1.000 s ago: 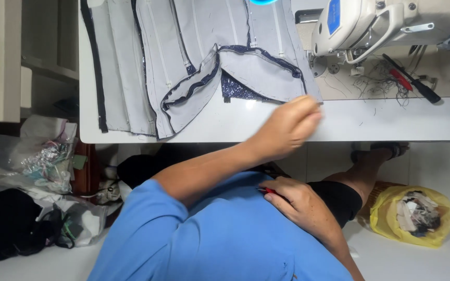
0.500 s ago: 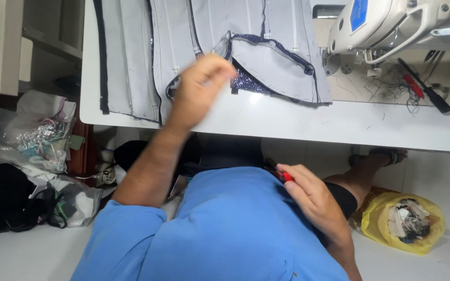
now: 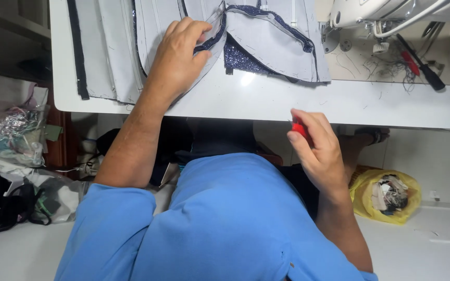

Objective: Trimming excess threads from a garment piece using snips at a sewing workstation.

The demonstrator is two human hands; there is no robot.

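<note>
On white table (image 3: 266,101): left hand (image 3: 178,57) pinching grey fabric panel (image 3: 272,44) at dark edge. Right hand (image 3: 316,148) closed round small red tool (image 3: 299,128). Risk: snagging seam, slipping off edge.

Lighting: bright, even, from overhead; a small glare spot on the white tabletop (image 3: 266,99) just below the grey fabric (image 3: 272,47); soft shadow under the tabletop edge, deepest around the legs; dark corner at lower left; focus: sharp across most of the frame; slight wide-angle bending at the edges; colours clear, whites near overexposed.
</note>
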